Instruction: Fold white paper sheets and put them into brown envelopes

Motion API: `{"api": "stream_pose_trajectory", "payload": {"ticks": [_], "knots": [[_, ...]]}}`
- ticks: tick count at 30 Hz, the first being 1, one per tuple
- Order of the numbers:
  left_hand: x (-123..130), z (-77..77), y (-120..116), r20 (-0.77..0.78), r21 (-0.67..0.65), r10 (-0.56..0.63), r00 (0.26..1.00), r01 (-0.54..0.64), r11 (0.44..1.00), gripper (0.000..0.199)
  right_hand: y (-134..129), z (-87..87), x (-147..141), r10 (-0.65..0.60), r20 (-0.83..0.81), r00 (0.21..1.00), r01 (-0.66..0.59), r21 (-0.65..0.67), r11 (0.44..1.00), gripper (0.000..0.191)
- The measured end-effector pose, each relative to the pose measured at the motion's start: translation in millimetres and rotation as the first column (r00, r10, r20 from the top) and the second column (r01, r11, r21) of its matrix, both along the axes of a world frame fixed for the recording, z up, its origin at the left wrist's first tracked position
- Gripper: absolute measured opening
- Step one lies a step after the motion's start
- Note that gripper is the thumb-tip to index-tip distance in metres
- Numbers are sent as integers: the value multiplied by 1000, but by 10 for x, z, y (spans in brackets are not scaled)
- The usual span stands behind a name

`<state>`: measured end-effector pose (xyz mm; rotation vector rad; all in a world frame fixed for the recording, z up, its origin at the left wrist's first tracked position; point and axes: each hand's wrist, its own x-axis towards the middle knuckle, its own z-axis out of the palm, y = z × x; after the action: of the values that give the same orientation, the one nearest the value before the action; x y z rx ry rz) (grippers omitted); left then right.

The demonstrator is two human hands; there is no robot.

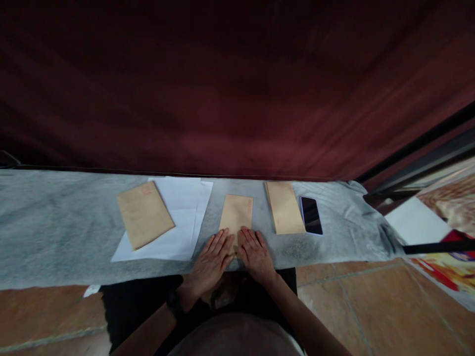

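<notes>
A brown envelope point(237, 210) lies flat on the grey cloth in front of me, its long side pointing away from me. On its near left part rests my left hand point(211, 262), palm down with the fingers stretched out. My right hand point(257, 252) lies the same way on the near right part, fingers flat. The two hands are a little apart and cover the envelope's near corners. Neither hand grips anything.
To the left, brown envelopes point(144, 215) lie on white paper sheets point(185, 212). At the right are a stack of brown envelopes point(285, 207) and a phone point(311, 215). The grey cloth point(55, 227) covers a narrow surface before a dark red curtain point(222, 99).
</notes>
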<state>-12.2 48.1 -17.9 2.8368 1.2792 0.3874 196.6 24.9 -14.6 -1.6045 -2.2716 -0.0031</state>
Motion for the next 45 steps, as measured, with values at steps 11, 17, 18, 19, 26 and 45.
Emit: {"api": "stream_pose_trajectory", "payload": {"ticks": [11, 17, 18, 19, 26, 45], "knots": [[-32, 69, -35, -7, -55, -36, 999, 36, 998, 58, 1032, -84, 91, -161, 23, 987, 162, -42, 986, 57], [-60, 137, -39, -13, -69, -88, 996, 87, 994, 60, 1438, 35, 161, -279, 56, 959, 283, -99, 954, 56], [-59, 131, -40, -15, -67, -84, 996, 83, 994, 60, 1396, 52, 123, -299, 56, 953, 303, -103, 947, 56], [-57, 120, -43, -19, -64, -75, 997, 73, 995, 59, 1309, 60, 69, -310, 51, 949, 314, -101, 944, 55], [-40, 39, -103, -37, -56, -24, 999, 22, 998, 57, 93, -92, -222, -48, 19, 999, 48, 13, 999, 58], [-34, 34, -234, 12, -77, 253, 967, -252, 965, 53, -276, -84, 91, -85, 42, 996, 84, 23, 996, 58]]}}
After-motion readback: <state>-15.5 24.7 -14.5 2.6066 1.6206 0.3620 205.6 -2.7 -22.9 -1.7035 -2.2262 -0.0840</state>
